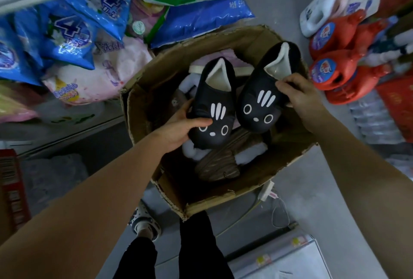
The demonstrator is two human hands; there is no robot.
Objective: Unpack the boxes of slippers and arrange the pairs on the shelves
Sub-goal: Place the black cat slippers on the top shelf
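Observation:
I look down into an open cardboard box (143,108) on the floor. My left hand (181,128) grips the toe side of a black slipper with a white cat face (214,99). My right hand (297,93) pinches the edge of the matching black cat-face slipper (261,102) near its opening. Both slippers are held side by side above the box, toes toward me. Underneath lie a brown quilted slipper (219,164) and pale lilac slippers (190,151), partly hidden.
Blue, green and pink detergent bags (73,32) crowd a low shelf at the left. Red detergent jugs (335,70) and a white one (317,14) stand on the right. A power strip with a cable (267,191) lies by the box. My legs and shoe (145,225) are below.

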